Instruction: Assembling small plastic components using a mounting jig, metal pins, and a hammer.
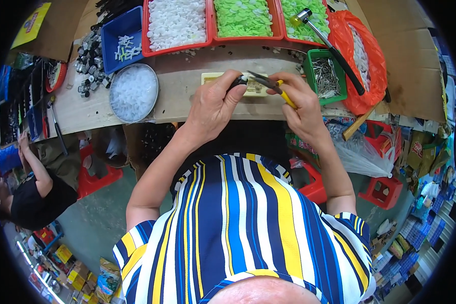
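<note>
Over the near edge of the bench, my left hand [213,104] pinches a small black part [238,81] with a white tip. My right hand [303,104] is closed round yellow-handled pliers [264,81], their dark jaws pointing left, close to that part. Whether the jaws touch it, I cannot tell. Beneath and behind both hands lies a cream tray [207,77], partly hidden. A round metal dish [156,93] of translucent white pieces is left of my left hand. To the right of my right hand is a green box [345,86] of metal pins.
Red bins [210,35] with white and green pieces line the back, beside a blue bin [106,48]. Small black-and-silver parts [90,63] are heaped left. A hammer [348,71] lies across the green box and an orange bag [377,76]. Another person [40,187] sits left.
</note>
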Available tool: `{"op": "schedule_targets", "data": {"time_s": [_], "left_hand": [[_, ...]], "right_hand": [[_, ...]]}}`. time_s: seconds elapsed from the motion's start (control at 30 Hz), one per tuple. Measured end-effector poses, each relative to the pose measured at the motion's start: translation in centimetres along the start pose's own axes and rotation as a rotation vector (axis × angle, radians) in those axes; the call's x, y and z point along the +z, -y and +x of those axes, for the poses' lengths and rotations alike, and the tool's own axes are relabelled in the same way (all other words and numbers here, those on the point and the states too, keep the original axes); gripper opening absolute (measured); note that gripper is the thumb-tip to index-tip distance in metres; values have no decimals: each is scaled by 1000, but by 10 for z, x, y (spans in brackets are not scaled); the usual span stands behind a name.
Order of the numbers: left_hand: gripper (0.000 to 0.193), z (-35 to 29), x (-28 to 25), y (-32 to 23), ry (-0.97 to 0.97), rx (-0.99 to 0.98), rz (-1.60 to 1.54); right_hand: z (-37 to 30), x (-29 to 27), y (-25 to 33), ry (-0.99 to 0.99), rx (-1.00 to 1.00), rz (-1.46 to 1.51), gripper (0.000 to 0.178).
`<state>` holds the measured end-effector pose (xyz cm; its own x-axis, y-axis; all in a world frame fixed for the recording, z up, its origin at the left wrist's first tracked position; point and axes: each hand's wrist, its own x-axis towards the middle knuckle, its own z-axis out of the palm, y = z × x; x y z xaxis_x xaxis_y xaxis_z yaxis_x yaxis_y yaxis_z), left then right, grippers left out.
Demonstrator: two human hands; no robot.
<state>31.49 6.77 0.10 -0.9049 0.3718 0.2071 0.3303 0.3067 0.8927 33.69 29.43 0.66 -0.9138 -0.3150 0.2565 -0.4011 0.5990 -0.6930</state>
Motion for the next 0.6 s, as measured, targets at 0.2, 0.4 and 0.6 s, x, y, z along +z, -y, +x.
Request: {"op": "schedule_targets", "data": {"time_s": [0.2,0.4,0.6], "left_hand": [[33,-4,-2,2,87,16,-13],[35,-13,-16,1,352,-263,-341],[40,-17,-22,3,629,-595,-1166]], "right_hand": [[-4,3,10,64,-65,-102,12],[-13,5,10,121,-154,-146,15],[-11,-1,23,195,-187,-100,19]]}}
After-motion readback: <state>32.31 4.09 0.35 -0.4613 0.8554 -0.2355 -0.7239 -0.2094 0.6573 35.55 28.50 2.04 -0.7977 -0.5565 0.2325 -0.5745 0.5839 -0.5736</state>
